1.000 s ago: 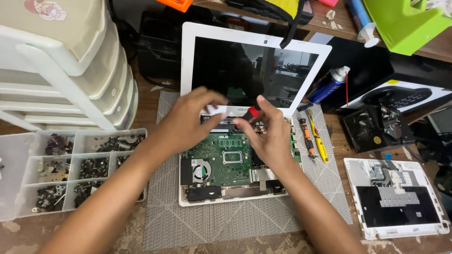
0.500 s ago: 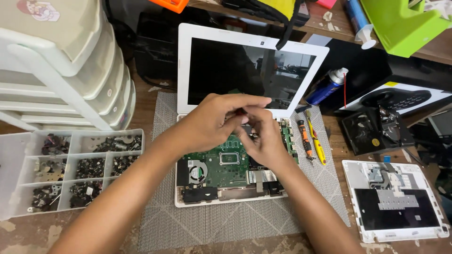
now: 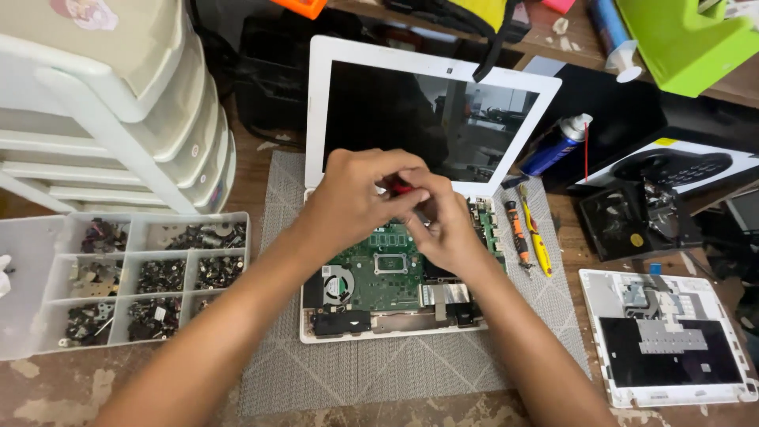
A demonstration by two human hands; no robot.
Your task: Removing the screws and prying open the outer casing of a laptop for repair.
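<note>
A white laptop [image 3: 379, 328] lies open on a grey mat [image 3: 292, 372], its base uncovered so the green circuit board [image 3: 379, 273] and a round fan [image 3: 338, 282] show. Its dark screen [image 3: 395, 111] stands upright behind. My left hand [image 3: 352, 198] and my right hand [image 3: 447, 229] meet over the rear of the board, fingers curled together around a small red-handled tool [image 3: 401, 187]. Most of that tool is hidden by my fingers, and its tip cannot be seen.
A clear compartment tray [image 3: 118, 277] of dark small parts sits left, under stacked white drawers [image 3: 103, 103]. Orange and yellow screwdrivers [image 3: 526, 229], a blue spray can [image 3: 553, 146] and a removed white cover panel [image 3: 672, 336] lie right. A green box [image 3: 680, 39] stands behind.
My hands have drawn together from a spread position over the hinge area and now clasp the red tool between them. The view has shifted slightly.
</note>
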